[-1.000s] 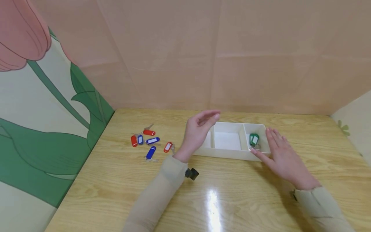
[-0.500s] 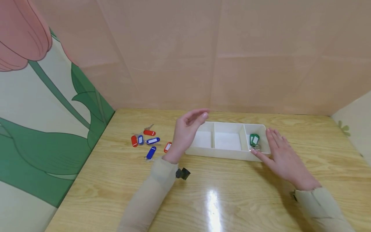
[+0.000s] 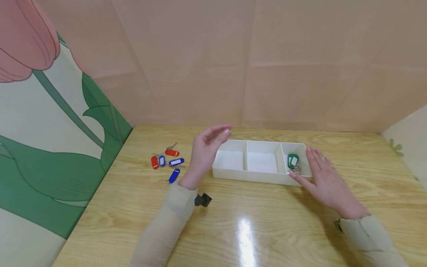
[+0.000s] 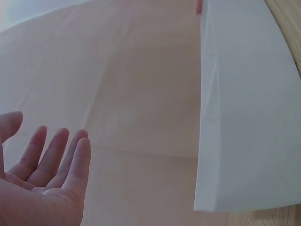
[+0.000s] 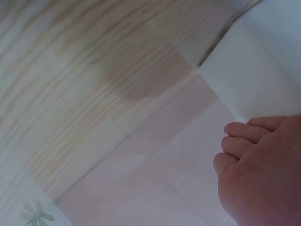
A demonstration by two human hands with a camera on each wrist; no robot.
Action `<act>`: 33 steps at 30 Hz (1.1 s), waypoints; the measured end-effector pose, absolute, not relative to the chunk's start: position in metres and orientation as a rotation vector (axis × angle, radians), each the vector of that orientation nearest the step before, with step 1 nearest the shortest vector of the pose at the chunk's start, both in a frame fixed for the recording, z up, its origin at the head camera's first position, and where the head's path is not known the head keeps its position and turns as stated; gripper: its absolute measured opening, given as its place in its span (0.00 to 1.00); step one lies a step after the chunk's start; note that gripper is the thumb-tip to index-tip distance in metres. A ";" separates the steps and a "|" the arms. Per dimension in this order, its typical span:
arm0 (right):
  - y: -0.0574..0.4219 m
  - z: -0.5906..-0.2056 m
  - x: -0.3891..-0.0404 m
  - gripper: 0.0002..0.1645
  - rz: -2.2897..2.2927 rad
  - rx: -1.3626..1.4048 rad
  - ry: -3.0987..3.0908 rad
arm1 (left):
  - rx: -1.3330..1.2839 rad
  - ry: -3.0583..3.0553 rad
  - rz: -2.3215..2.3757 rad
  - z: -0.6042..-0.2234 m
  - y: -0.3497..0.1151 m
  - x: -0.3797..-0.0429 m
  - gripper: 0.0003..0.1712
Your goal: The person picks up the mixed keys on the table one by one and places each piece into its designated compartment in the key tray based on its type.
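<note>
A pinkish wall rises behind the wood-grain table.

Tray on table, right of loose key tags.

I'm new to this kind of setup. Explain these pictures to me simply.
No robot here: a person works with a bare left hand and a bare right hand. The wide picture comes from a camera on the head, looking down; the other two are taken from the wrists, each showing its hand beside the white tray. That three-compartment tray stands on a wooden table, with green key tags in its right compartment. Left of it lie red key tags and blue key tags, some with keys. The left hand hovers by the tray's left end, holding nothing that shows; the right hand rests against its right end.
</note>
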State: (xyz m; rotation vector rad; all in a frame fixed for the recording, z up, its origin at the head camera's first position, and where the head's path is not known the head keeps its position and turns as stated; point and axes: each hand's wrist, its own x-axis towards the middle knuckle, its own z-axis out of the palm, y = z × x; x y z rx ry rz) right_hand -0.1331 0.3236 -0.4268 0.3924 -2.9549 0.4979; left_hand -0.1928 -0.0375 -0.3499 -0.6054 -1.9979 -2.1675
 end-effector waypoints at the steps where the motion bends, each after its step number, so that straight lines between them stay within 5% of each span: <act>1: 0.324 -0.427 -0.133 0.61 0.499 0.394 -2.952 | -0.603 -1.997 -2.168 -0.350 -0.039 -0.193 0.16; 33: 0.324 -0.427 -0.133 0.60 0.500 0.405 -2.948 | -0.509 -2.054 -2.144 -0.360 -0.073 -0.185 0.15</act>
